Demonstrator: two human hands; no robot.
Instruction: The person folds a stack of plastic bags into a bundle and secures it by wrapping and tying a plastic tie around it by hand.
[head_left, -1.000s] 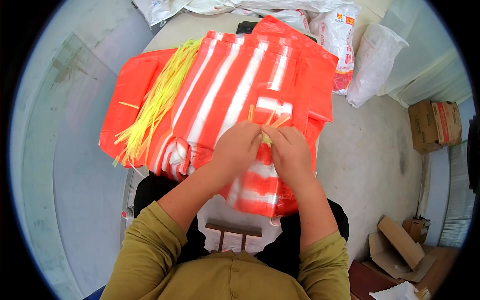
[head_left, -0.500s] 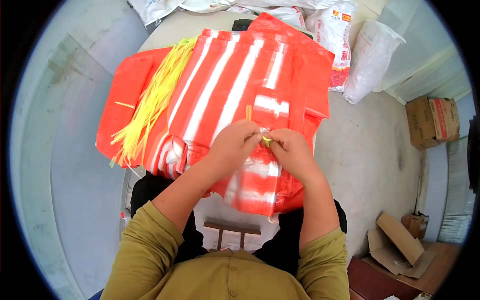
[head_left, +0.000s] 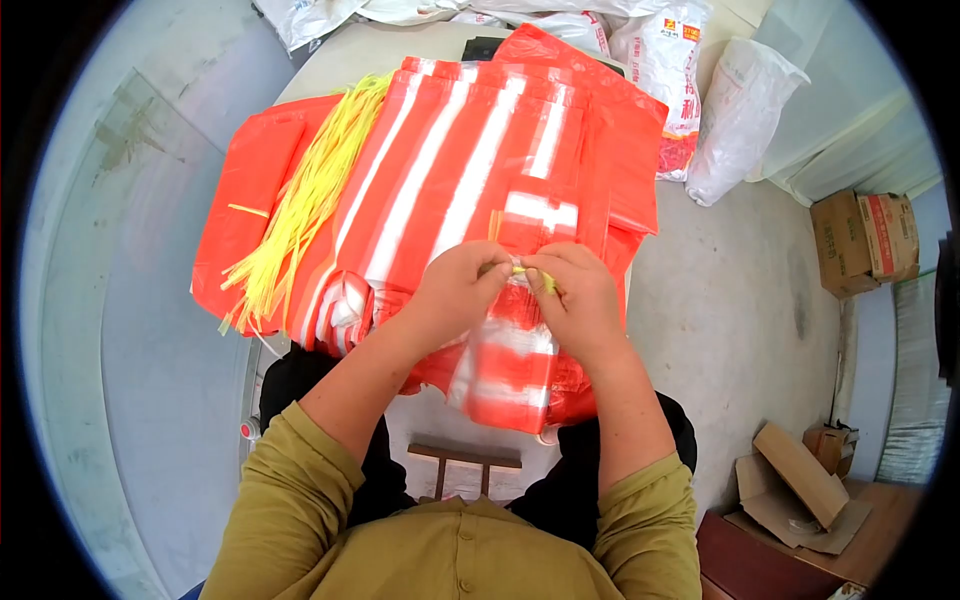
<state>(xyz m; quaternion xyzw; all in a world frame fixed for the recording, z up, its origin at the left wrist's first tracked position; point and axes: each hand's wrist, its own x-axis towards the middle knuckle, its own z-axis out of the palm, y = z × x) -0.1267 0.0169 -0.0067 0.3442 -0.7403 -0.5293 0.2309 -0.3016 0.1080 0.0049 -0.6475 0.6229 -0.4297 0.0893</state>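
My left hand (head_left: 462,285) and my right hand (head_left: 578,297) meet over a folded bundle of red-and-white striped plastic bags (head_left: 512,362). Both are closed, thumbs and forefingers pinching a short yellow plastic tie (head_left: 547,281) that lies across the bundle. Its ends are partly hidden by my fingers. Beneath and behind lies a wide stack of striped plastic bags (head_left: 483,150). A heap of loose yellow ties (head_left: 318,190) rests on the left of that stack, and a single short piece lies apart on the red plastic.
White printed sacks (head_left: 650,85) and a translucent bag (head_left: 738,125) stand beyond the table at the right. A cardboard box (head_left: 862,243) sits by the right wall. Opened cardboard (head_left: 800,490) lies at lower right. A glass panel (head_left: 150,300) leans at left.
My hands have shifted slightly, my right hand turning and rising a little. More of the yellow tie now shows by my right fingers. The stack and the heap of ties stay put.
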